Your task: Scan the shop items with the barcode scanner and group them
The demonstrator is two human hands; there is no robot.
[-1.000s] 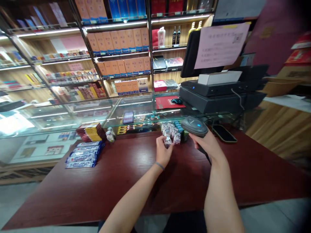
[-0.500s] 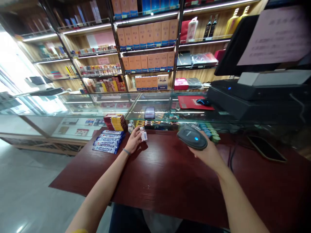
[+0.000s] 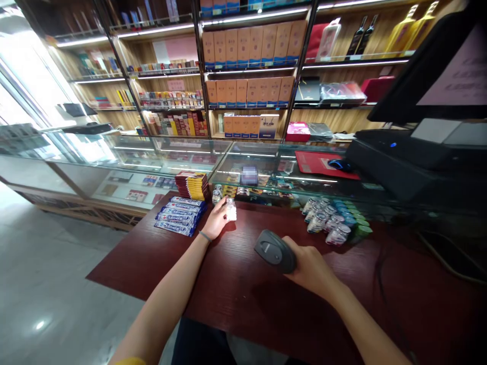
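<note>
My left hand [image 3: 218, 223] is closed on one small clear bottle [image 3: 230, 209], centre-left of frame, at the red tabletop [image 3: 266, 304]. My right hand [image 3: 310, 266] is wrapped around one barcode scanner [image 3: 274, 249], lower centre. As I judge it, the bottle could knock the single jar [image 3: 216, 195] just behind. Centre-right, the clustered bottles [image 3: 323, 223] are too crowded to count.

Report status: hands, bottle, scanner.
Left hand grips bottle, beside blue packs. Right hand grips scanner. Nothing between scanner and bottle.
</note>
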